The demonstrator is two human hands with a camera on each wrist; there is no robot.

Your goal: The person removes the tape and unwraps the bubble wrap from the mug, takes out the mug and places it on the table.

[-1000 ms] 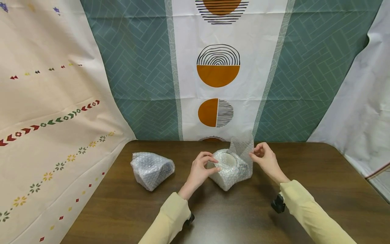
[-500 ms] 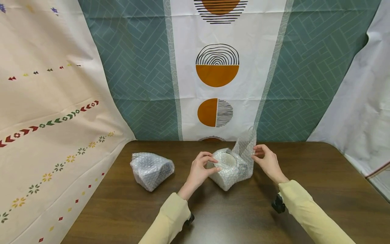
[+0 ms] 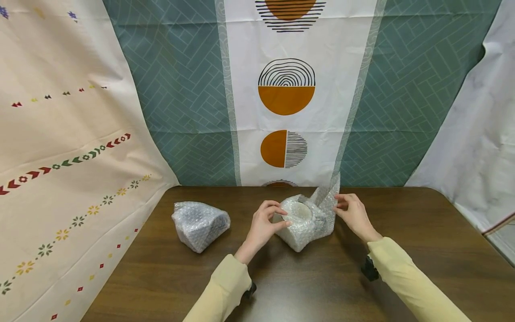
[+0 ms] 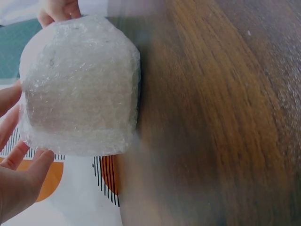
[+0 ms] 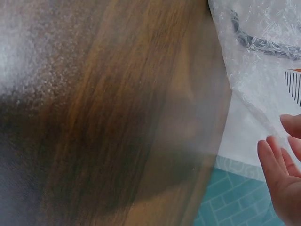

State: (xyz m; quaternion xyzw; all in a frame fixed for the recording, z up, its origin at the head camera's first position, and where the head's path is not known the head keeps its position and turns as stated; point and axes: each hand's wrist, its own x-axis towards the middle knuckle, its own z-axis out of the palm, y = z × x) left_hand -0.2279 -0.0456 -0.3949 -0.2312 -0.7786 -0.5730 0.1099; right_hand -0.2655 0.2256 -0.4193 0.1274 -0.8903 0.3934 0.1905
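A rounded cup-like item in bubble wrap [image 3: 302, 230] stands on the table in the head view, its pale round rim [image 3: 304, 211] showing at the top. My left hand [image 3: 264, 225] holds it at the rim's left side, thumb in front and fingers behind. In the left wrist view the left fingers [image 4: 40, 165] lie along the wrapped item's top edge. With its thumb and fingertips, my right hand [image 3: 354, 215] pinches the loose flap of bubble wrap [image 3: 331, 197] standing up at the right. A dark curved edge [image 5: 263, 44] shows through the wrap in the right wrist view.
A second bubble-wrapped bundle [image 3: 200, 226] lies on the brown wooden table [image 3: 306, 286] to the left. Patterned cloths hang behind the table [image 3: 285, 98] and at its left side [image 3: 72, 179]. A white cloth [image 3: 483, 134] hangs on the right.
The loose flap has swung rightward and folded lower, away from the rim. My right hand has shifted slightly right and down with it. My left hand stays in place.
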